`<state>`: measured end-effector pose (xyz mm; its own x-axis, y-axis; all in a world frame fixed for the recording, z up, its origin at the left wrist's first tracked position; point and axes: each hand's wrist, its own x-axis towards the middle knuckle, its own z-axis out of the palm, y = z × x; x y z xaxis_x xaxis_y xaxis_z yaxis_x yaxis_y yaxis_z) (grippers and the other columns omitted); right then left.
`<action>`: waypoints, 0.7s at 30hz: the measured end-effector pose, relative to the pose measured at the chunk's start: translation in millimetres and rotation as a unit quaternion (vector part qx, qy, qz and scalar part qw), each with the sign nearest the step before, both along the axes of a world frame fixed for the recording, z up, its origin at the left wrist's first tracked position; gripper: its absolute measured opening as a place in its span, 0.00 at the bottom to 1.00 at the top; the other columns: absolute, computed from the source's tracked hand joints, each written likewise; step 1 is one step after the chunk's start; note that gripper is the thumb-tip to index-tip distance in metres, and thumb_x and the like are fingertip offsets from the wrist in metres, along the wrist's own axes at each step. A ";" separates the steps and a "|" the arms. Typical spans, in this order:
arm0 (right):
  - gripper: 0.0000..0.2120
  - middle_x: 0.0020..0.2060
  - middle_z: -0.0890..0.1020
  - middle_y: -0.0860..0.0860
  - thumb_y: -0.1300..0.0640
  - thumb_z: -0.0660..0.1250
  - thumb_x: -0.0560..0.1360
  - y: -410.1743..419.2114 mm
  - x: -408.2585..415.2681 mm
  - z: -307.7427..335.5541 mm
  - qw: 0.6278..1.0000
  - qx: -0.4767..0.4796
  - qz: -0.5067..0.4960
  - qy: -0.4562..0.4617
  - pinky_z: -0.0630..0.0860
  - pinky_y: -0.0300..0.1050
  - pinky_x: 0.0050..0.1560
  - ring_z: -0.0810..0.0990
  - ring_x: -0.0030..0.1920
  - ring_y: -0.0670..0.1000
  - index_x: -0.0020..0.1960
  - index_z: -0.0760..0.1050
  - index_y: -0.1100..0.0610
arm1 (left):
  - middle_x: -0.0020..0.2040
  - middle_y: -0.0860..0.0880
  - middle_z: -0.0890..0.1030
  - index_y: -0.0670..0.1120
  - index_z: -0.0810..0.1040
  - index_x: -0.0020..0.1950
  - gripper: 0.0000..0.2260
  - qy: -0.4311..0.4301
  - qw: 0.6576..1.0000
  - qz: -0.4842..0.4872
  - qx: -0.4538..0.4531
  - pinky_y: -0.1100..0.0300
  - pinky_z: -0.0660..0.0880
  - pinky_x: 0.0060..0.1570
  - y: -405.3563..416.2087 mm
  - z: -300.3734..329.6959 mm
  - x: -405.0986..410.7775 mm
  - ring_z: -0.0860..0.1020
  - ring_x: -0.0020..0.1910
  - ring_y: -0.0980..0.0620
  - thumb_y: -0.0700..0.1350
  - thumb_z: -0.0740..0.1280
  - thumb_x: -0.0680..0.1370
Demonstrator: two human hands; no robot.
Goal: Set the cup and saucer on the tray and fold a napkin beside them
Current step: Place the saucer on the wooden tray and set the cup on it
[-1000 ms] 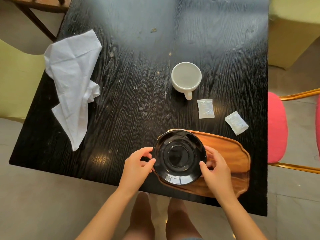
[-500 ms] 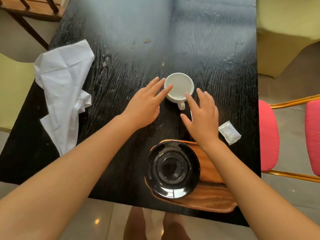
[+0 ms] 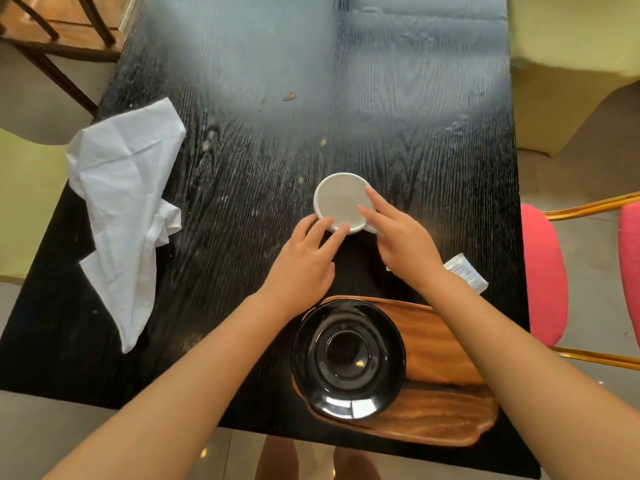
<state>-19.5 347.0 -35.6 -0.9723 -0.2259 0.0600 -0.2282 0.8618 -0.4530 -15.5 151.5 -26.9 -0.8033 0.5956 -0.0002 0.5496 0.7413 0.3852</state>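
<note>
A white cup (image 3: pixel 339 199) stands on the black table beyond the tray. My left hand (image 3: pixel 304 261) has its fingertips on the cup's near rim, and my right hand (image 3: pixel 401 244) grips its right side, hiding the handle. A glossy black saucer (image 3: pixel 348 358) rests on the left part of the wooden tray (image 3: pixel 446 396) at the table's near edge. A crumpled white napkin (image 3: pixel 124 209) lies unfolded at the table's left edge.
A small white sachet (image 3: pixel 465 273) lies on the black table (image 3: pixel 242 237) to the right of my right wrist. A pink chair (image 3: pixel 543 271) stands close on the right, a yellow-green seat on the left, a wooden chair at the far left corner.
Both hands let go of the saucer on the tray, reached forward to the cup, and now close on it from either side. The view shifted.
</note>
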 end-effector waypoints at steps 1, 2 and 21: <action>0.25 0.72 0.65 0.52 0.73 0.62 0.69 -1.5 0.4 -0.3 1.000 -0.008 0.000 -0.003 0.78 0.55 0.40 0.80 0.49 0.64 0.64 0.72 0.61 | 0.64 0.40 0.71 0.42 0.67 0.69 0.27 0.001 1.000 0.001 0.013 0.44 0.73 0.59 -1.1 -0.4 2.7 0.68 0.63 0.38 0.38 0.67 0.71; 0.26 0.72 0.64 0.51 0.74 0.61 0.69 -3.4 0.5 -0.3 1.000 -0.014 -0.002 -0.007 0.78 0.56 0.40 0.80 0.50 0.63 0.66 0.70 0.60 | 0.63 0.41 0.72 0.43 0.68 0.69 0.26 -0.001 1.000 0.002 0.026 0.45 0.73 0.58 -2.3 -0.3 3.7 0.69 0.61 0.40 0.39 0.67 0.72; 0.38 0.61 0.77 0.53 0.53 0.75 0.66 -15.4 -9.7 3.9 0.971 -0.181 -0.107 -0.113 0.70 0.46 0.62 0.74 0.62 0.51 0.71 0.62 0.57 | 0.69 0.48 0.69 0.49 0.56 0.75 0.42 -0.299 0.925 0.147 0.185 0.58 0.72 0.61 -4.5 -1.6 -62.1 0.69 0.66 0.53 0.39 0.75 0.67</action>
